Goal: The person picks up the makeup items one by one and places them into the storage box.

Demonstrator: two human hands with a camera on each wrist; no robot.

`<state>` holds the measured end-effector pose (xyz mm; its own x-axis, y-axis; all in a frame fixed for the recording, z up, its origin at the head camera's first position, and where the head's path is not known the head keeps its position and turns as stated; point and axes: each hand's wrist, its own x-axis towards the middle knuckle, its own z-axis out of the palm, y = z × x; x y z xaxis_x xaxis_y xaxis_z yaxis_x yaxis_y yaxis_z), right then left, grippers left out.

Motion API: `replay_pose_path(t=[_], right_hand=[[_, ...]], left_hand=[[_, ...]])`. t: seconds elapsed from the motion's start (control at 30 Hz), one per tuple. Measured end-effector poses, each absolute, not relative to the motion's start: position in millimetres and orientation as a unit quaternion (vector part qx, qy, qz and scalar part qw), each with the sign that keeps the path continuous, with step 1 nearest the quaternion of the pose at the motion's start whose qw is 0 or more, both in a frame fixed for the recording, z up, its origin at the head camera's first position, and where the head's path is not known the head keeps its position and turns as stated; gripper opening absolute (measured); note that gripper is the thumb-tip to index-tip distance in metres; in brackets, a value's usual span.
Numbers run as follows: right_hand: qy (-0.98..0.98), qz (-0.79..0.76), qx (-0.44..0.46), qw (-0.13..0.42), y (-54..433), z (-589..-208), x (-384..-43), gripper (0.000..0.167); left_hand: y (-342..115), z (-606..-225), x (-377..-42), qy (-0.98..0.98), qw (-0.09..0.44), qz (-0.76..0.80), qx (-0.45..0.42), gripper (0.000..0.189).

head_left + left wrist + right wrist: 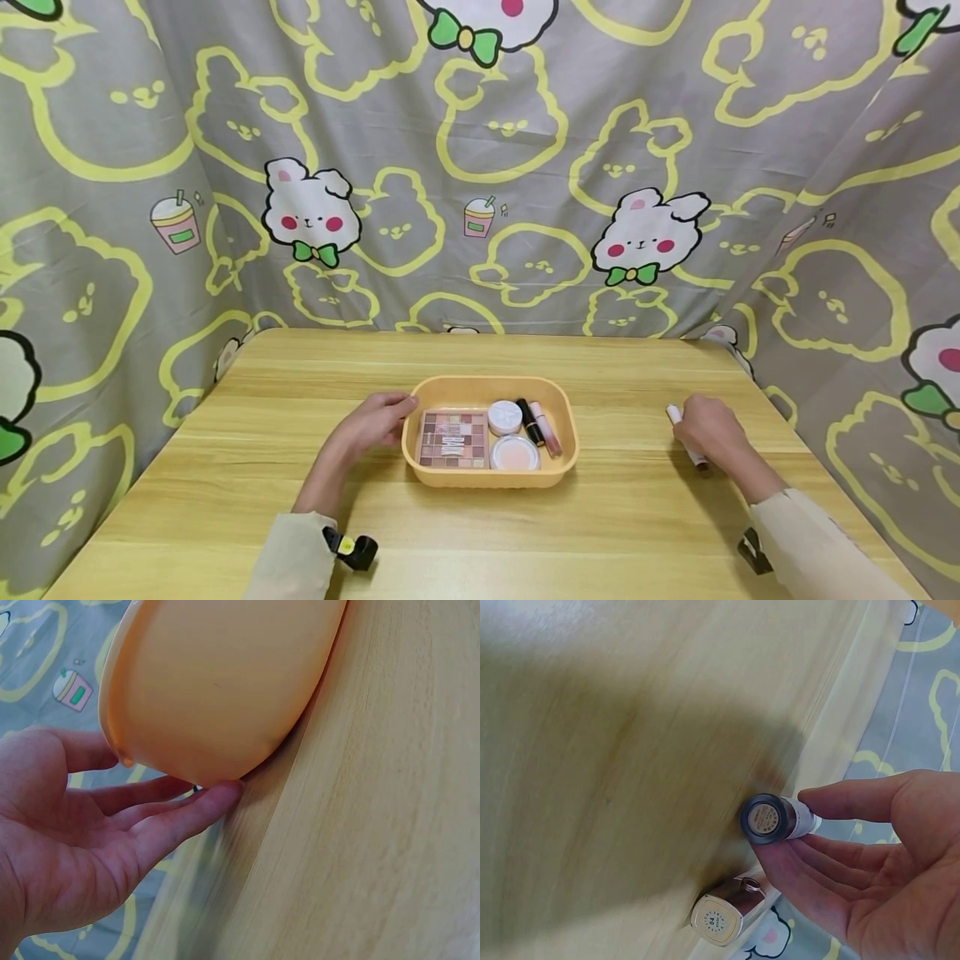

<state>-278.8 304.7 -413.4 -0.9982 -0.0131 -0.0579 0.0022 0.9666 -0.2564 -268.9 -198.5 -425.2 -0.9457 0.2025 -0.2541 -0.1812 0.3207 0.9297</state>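
Observation:
A yellow-orange plastic tray [491, 479] stands mid-table. It holds an eyeshadow palette [452, 439], a white round compact [505, 417], a clear-rimmed powder compact [514, 454], a black lipstick tube [530, 423] and a pink lip gloss tube [545, 430]. My left hand [375, 419] touches the tray's left end, its extended fingers at the rim and against the outer wall [225, 690]. To the right of the tray, my right hand [712, 431] pinches a round lip makeup tube [765, 819] with a dark labelled base. Close beside the fingers lies a rose-gold lip gloss tube [718, 919] marked 04.
The light wood table [480, 533] extends back to a grey curtain [405, 125] printed with rabbits, which also hangs along both sides. Black camera mounts, such as the left one [356, 550], stick out from the wrists.

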Motion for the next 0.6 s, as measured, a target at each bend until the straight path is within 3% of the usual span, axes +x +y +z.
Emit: replay_pose_path(t=[0.6], right_hand=[[0.986,-0.161,-0.026,0.022,289,-405,-279,0.017]], left_hand=[[-198,-424,-268,0.797,0.166,0.58,0.008,0.055]])
